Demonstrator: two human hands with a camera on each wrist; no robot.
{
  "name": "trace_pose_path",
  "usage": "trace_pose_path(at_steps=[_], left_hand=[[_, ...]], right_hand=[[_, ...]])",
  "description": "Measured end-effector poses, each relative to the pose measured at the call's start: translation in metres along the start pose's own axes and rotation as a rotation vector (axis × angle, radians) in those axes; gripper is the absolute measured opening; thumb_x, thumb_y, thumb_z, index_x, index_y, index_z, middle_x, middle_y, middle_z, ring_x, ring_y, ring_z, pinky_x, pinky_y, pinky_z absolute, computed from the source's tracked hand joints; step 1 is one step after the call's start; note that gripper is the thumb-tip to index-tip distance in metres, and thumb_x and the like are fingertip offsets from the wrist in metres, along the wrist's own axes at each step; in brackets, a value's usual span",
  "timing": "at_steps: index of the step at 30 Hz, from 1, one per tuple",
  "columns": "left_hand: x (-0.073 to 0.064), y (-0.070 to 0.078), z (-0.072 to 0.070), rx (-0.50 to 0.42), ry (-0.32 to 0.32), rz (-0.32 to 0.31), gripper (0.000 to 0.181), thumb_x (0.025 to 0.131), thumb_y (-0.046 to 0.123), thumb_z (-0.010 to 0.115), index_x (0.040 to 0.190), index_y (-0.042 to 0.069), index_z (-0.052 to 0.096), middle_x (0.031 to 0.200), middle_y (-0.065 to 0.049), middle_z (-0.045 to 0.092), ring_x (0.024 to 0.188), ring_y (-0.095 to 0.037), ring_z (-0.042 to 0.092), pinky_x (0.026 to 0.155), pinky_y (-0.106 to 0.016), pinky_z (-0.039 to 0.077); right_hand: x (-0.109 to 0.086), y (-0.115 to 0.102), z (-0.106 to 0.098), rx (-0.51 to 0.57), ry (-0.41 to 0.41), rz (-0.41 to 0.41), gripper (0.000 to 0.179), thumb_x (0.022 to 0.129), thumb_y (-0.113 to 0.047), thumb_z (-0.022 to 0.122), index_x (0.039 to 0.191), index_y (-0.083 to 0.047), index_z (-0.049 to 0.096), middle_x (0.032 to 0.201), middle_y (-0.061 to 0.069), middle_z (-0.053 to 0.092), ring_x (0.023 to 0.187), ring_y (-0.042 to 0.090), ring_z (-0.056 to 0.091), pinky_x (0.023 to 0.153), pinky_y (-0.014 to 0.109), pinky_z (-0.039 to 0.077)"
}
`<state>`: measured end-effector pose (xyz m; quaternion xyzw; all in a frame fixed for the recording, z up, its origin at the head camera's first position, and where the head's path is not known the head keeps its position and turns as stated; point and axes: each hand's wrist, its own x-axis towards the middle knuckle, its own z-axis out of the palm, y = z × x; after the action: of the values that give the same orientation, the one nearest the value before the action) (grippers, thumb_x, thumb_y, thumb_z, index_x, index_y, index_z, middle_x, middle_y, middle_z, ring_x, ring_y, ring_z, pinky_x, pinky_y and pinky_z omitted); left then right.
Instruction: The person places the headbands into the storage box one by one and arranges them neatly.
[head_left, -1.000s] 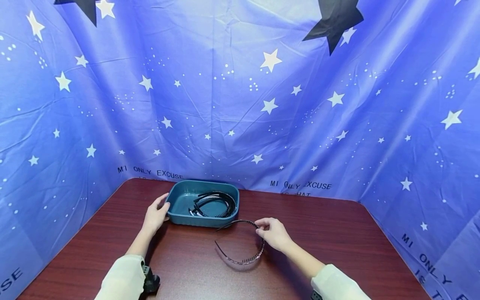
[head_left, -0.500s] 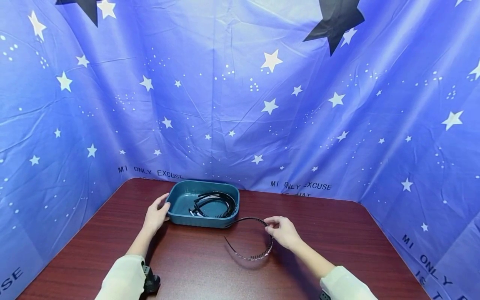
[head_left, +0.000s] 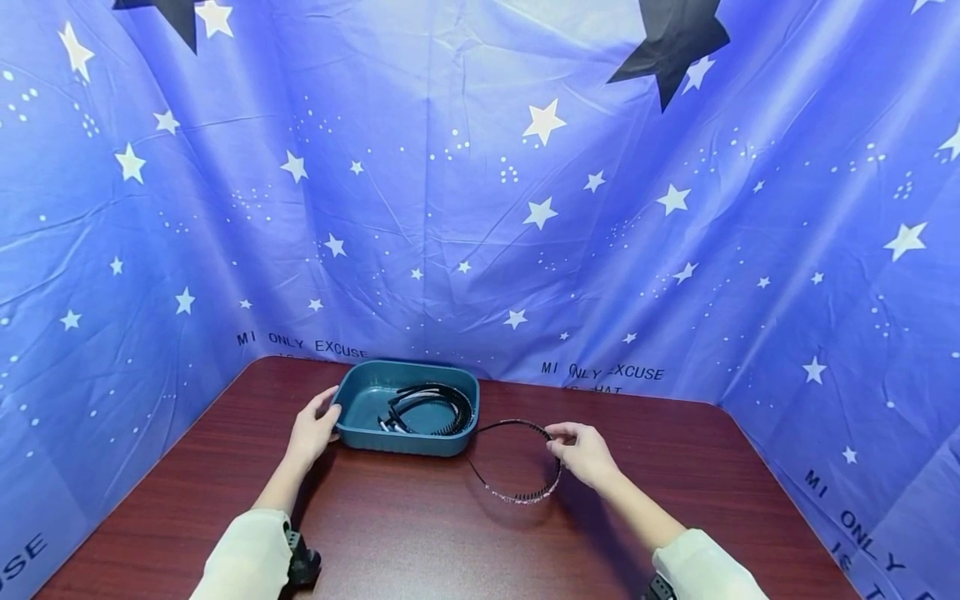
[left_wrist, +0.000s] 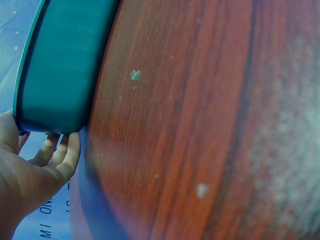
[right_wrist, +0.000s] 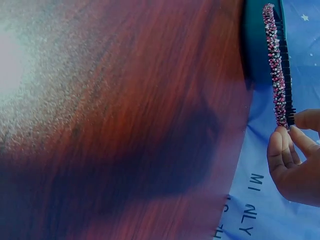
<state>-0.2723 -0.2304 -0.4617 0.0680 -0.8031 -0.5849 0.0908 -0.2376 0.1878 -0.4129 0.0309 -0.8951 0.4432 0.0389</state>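
My right hand (head_left: 583,454) pinches a thin hairband (head_left: 534,499) between thumb and fingers, above the table to the right of a teal bin (head_left: 397,444). Pink, white and dark beads cover the outside of the hairband (right_wrist: 276,67) in the right wrist view, with black comb teeth along its inner side. Several black hairbands (head_left: 461,408) lie together in the right half of the bin. At the bin's left end, my left hand (head_left: 311,429) touches the outer wall. The left wrist view has the fingertips against the teal end wall (left_wrist: 60,75), the thumb near the rim.
Beneath everything is a dark red wood-grain table (head_left: 420,533). A blue star-printed cloth (head_left: 465,208) hangs behind and on both sides, close behind the bin. A black device (head_left: 302,560) sits on the left wrist.
My right hand has moved right and slightly away from me, carrying the beaded hairband farther from the front of the bin. The left hand and the bin stay in place.
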Motion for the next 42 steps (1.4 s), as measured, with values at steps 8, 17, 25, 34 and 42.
trace_pose_path(at_steps=[8,17,25,34,42], left_hand=[[-0.003,0.005,0.0,0.012,0.002,0.002,0.046,0.098,0.016,0.041,0.143,0.007,0.036,0.131,-0.028,0.047,0.108,-0.038,0.055,0.078,-0.038,0.058],[-0.003,-0.002,-0.002,-0.045,0.005,0.086,0.047,0.095,0.023,0.046,0.139,0.008,0.042,0.122,-0.031,0.05,0.094,-0.029,0.06,0.07,-0.037,0.059],[-0.001,0.0,-0.002,-0.011,0.0,0.019,0.047,0.097,0.017,0.042,0.142,0.008,0.038,0.128,-0.03,0.048,0.105,-0.036,0.057,0.077,-0.038,0.058],[-0.001,0.001,-0.002,0.001,0.0,-0.002,0.046,0.098,0.015,0.041,0.143,0.007,0.037,0.129,-0.029,0.048,0.105,-0.036,0.056,0.077,-0.037,0.058],[0.0,0.0,0.0,0.007,-0.004,0.003,0.046,0.098,0.015,0.042,0.142,0.007,0.037,0.129,-0.029,0.047,0.107,-0.038,0.055,0.078,-0.039,0.058]], right_hand=[[0.004,0.001,-0.006,0.01,0.018,0.023,0.025,0.082,-0.002,0.064,0.107,0.001,0.067,0.072,0.001,0.06,0.056,0.009,0.051,0.047,0.019,0.043],[0.007,-0.004,-0.013,0.016,0.019,0.008,0.026,0.082,-0.003,0.063,0.108,0.002,0.066,0.075,0.003,0.061,0.056,0.008,0.05,0.05,0.019,0.047],[0.014,-0.004,-0.014,0.002,0.022,-0.003,0.026,0.082,-0.004,0.063,0.108,0.002,0.066,0.072,0.003,0.059,0.053,0.007,0.049,0.048,0.019,0.044],[0.022,-0.008,-0.014,-0.01,0.036,-0.01,0.027,0.083,-0.005,0.062,0.109,0.001,0.066,0.072,0.002,0.059,0.052,0.008,0.048,0.045,0.02,0.041],[0.026,-0.016,-0.007,-0.003,0.041,-0.008,0.026,0.083,-0.005,0.063,0.108,0.001,0.066,0.073,0.003,0.059,0.055,0.007,0.048,0.048,0.019,0.041]])
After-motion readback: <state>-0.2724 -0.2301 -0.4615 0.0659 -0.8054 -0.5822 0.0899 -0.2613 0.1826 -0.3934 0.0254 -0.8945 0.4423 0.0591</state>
